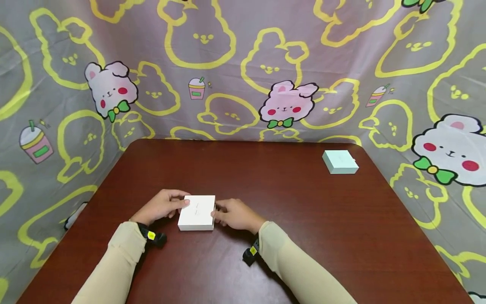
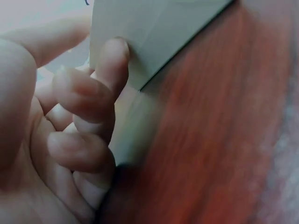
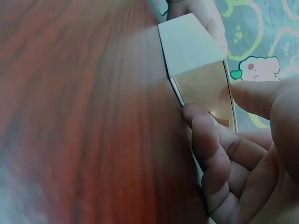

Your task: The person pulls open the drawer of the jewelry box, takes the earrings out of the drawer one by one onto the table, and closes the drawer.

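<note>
Both forearms [image 1: 115,259] angle inward, left hand [image 1: 162,206] and right hand [image 1: 237,214] gripping opposite sides of a white box [image 1: 197,213]

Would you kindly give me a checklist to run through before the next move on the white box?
1. White box printed side up: ok.
2. Left grip on its left side: ok, thumb on top.
3. Right grip on the opposite side: ok.
4. Tab in sight: ok, in the right wrist view.
5. Tab pinched: cannot tell; fingers sit close by.
6. Mint box apart from both grips: ok, at far right.
</note>
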Demonstrator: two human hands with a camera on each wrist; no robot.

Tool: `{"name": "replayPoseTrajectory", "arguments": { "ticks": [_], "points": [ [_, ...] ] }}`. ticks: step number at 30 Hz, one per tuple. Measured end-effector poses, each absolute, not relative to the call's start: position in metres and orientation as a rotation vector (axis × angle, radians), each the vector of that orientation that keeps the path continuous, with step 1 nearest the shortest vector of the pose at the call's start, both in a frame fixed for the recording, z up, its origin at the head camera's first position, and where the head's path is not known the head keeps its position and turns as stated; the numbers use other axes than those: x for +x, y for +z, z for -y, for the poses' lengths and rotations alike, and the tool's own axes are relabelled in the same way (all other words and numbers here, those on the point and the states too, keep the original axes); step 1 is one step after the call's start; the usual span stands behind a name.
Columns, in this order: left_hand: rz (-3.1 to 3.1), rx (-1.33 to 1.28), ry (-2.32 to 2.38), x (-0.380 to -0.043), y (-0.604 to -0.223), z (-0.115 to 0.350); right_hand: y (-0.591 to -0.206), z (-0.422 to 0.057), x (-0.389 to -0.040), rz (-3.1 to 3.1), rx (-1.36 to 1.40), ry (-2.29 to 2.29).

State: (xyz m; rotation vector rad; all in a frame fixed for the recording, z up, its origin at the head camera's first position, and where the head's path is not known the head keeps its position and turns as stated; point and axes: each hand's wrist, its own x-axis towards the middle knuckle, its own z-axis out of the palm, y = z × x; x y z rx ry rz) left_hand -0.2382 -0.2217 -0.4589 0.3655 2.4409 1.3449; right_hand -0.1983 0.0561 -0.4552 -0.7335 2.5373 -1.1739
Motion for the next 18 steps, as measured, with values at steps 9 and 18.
{"name": "replayPoseTrajectory", "arguments": {
  "ticks": [9, 18],
  "points": [
    [-2.448, 0.408, 1.372, -0.233, -0.47, 0.224, -0.463, -0.056, -0.192, -2.54, -0.701, -1.257],
    [-2.457, 0.408, 1.383, -0.237, -0.465, 0.221, -0.471, -0.06, -0.199, -2.534, -0.654, -1.424]
  ]
}}
